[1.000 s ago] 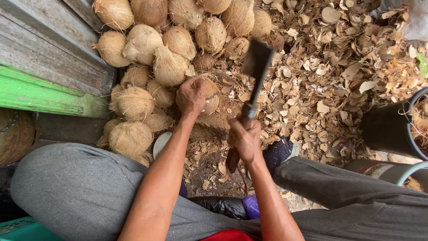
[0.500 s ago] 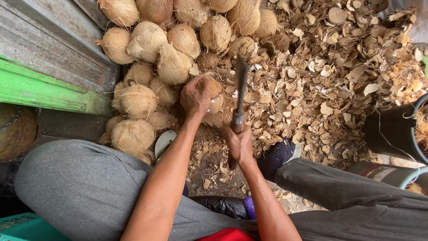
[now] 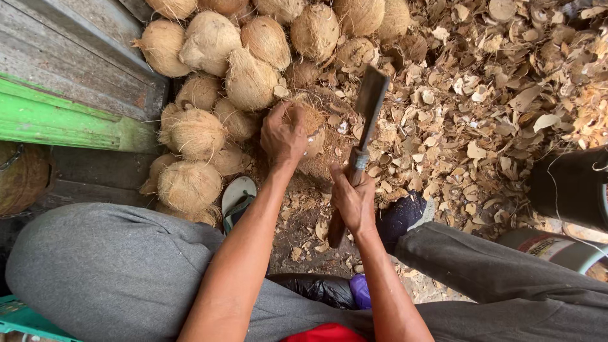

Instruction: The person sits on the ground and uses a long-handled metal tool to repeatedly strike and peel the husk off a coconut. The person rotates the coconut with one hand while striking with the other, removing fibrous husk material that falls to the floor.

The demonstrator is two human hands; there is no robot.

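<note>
My left hand (image 3: 283, 134) grips a brown husked coconut (image 3: 310, 126) from above, holding it on the ground between my knees. My right hand (image 3: 352, 201) is closed around the wooden handle of a heavy cleaver (image 3: 366, 114). Its broad dark blade points away from me, raised just right of the coconut. A pile of fibrous coconuts (image 3: 209, 95) lies to the left and behind the held one.
Broken shell chips (image 3: 481, 95) cover the ground to the right. A green and grey wooden board (image 3: 69, 107) runs along the left. A black bucket (image 3: 570, 183) stands at the right edge, a sandal (image 3: 237, 197) by my left knee, and a dark shoe (image 3: 402, 215) sits under my right hand.
The cleaver swung down to the coconut half a second ago and is now lifted again with its blade to the right. My left hand stayed on the coconut.
</note>
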